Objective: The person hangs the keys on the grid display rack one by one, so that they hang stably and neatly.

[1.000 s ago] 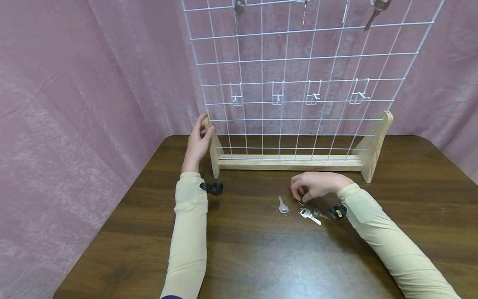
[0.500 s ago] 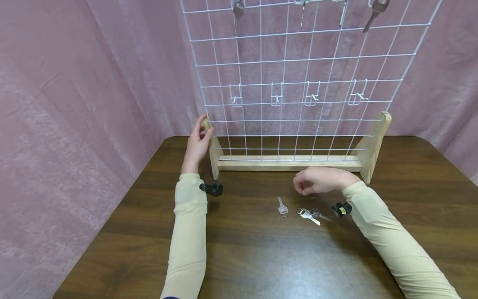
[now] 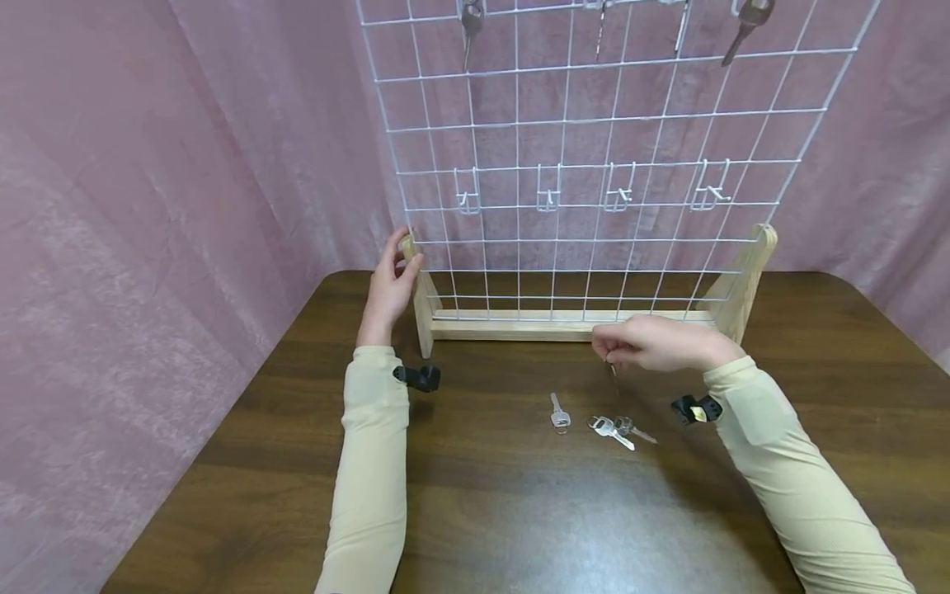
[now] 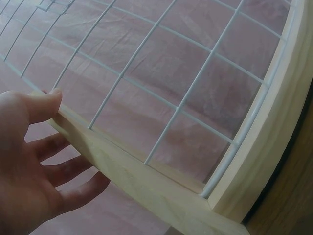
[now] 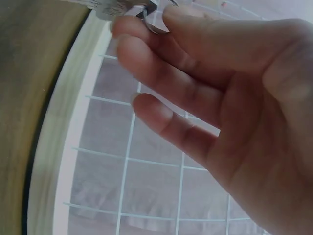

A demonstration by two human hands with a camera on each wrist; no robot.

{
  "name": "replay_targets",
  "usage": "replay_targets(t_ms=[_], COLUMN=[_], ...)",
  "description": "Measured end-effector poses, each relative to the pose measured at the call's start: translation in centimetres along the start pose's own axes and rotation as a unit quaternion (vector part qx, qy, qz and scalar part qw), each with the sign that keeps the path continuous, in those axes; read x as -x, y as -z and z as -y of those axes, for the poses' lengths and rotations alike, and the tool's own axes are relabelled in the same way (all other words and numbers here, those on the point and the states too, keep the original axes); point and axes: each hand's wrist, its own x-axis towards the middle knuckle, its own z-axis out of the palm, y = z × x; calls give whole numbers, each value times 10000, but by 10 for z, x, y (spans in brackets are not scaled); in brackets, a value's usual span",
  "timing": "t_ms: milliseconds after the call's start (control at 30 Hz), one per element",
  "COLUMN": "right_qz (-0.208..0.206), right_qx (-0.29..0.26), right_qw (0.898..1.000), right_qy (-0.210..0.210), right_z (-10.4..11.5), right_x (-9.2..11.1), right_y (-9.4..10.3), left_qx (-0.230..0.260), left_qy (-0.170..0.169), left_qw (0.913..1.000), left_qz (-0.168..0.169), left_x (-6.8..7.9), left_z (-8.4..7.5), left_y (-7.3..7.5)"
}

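My left hand (image 3: 389, 287) grips the left wooden side support (image 3: 421, 305) of a white wire grid rack. In the left wrist view its thumb lies on the front of the support (image 4: 132, 169), with the other fingers behind. My right hand (image 3: 664, 342) pinches a key (image 3: 613, 373) by its ring (image 5: 155, 28), above the table before the rack's base. The key hangs down, and only part of it shows in the right wrist view. Below lie a single key (image 3: 560, 417) and, to its right, two keys (image 3: 614, 433) close together, each near a ring.
White hooks (image 3: 548, 200) line a lower row of the grid. Several keys hang along the top, including a dark one (image 3: 748, 29) at right. The wooden base bar (image 3: 512, 332) crosses the brown table (image 3: 475, 495). A pink curtain (image 3: 185, 247) stands behind.
My right hand has lifted a key off the table and moved up and slightly right, toward the rack's base. The left hand stays on the support.
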Motion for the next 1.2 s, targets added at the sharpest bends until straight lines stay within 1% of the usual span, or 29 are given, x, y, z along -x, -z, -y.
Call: replay_targets(t_ms=[200, 333, 400, 500, 600, 700, 833, 933, 1067, 1167, 1200], right_qz=[-443, -875, -1218, -1761, -2220, -2537, -2790, -2894, -2888, -2854, -2856], right_qx=[179, 646, 988, 1404, 1655, 1728, 1674, 1542, 1349, 1223, 1174], right_qw=[9988, 9939, 9875, 9743, 9609, 9516, 9453, 9443, 9475, 9505, 9511], right_qy=[-132, -165, -163, -83, 79, 173, 214, 271, 249, 150, 118], right_z=[4, 13, 18, 26, 33, 40, 47, 49, 53, 54, 55], right_x=[3, 2, 1, 1, -2, -6, -17, -28, -43, -55, -59], right_y=[5, 8, 9, 13, 17, 23, 32, 39, 47, 50, 51], left_qx=[-61, -101, -37, 66, 139, 188, 187, 122, 102, 139, 126], left_qy=[-9, -4, -23, -40, -12, -7, -2, 2, 21, 99, 148], left_qw=[10000, 9999, 10000, 10000, 9999, 9998, 9998, 9999, 9999, 9999, 9998], left_qz=[32, 24, 5, -7, -10, 8, -1, 12, 28, 27, 50], left_x=[1, 3, 2, 1, 0, -1, -1, -1, -1, -1, 2], left_z=[1, 0, 0, 0, 1, 2, 2, 2, 1, -1, -6], left_y=[0, 3, 3, 2, 1, 0, -1, -1, -1, 0, 0])
